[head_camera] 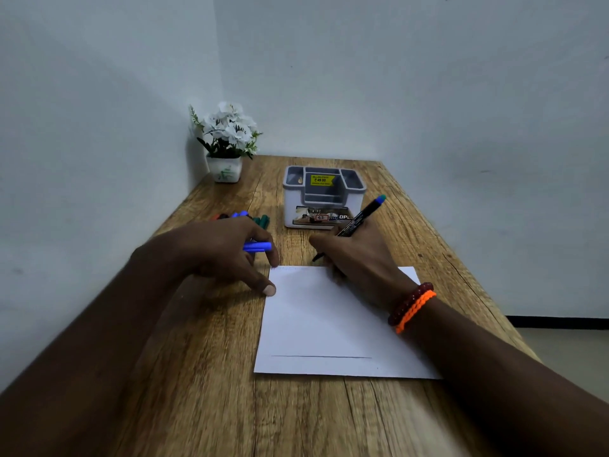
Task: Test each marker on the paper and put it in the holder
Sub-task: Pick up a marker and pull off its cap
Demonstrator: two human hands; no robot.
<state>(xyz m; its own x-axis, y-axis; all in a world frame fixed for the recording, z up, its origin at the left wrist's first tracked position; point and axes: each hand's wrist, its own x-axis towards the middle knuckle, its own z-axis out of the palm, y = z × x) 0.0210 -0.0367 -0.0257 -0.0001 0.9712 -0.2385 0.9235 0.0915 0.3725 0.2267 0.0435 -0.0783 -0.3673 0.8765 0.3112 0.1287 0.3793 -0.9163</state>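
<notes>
A white sheet of paper (329,328) lies on the wooden table (204,374), with a thin dark line drawn near its front edge. My right hand (357,258) grips a black marker with a blue end (361,215), its tip down at the paper's far edge. My left hand (224,255) holds a blue cap (257,247) between its fingers, while two fingertips rest at the paper's left corner. A grey and white holder (324,196) stands just beyond the paper, its compartments showing no markers. Several loose markers (253,218) lie behind my left hand.
A small white pot of white flowers (227,143) stands in the far left corner against the wall. The table's right edge drops off to the floor. My right wrist wears red and orange bracelets (412,306).
</notes>
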